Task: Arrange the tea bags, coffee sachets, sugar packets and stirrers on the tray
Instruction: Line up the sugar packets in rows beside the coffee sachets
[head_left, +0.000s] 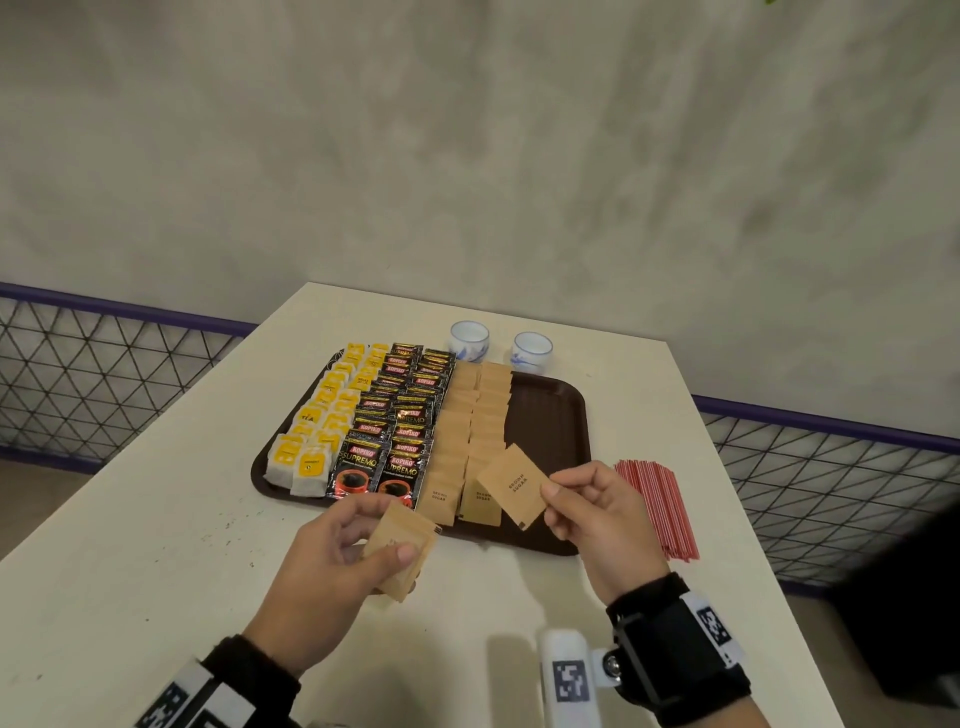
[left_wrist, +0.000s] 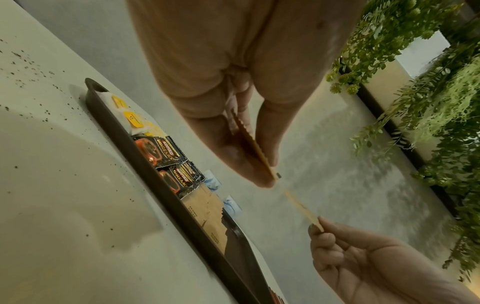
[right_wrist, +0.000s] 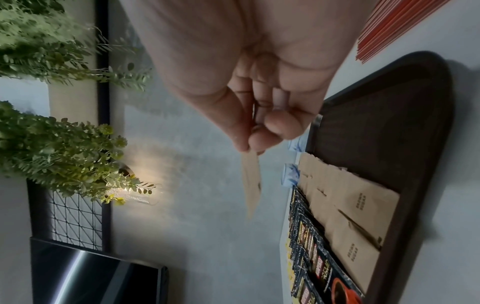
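Greenery (left_wrist: 428, 102) shows only wristward; each hand's grip pinches sugar packets (head_left: 511, 486).

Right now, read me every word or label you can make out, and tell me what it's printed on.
"KOPIKO SUPREMO": black coffee sachets on the tray.
"BROWN SUGAR": brown packet pinched by the right hand, and the tray's front sugar packets.
"TEA": one yellow tea bag.
Other tea bag labels and the sachets' fine print: too small.

left hand (head_left: 332, 556) is covering most of its small stack of sugar packets (head_left: 402, 545), count untellable | rear tea bags (head_left: 358, 358) are showing print too small to read | stirrers (right_wrist: 394, 26) are running off the right wrist frame's top edge
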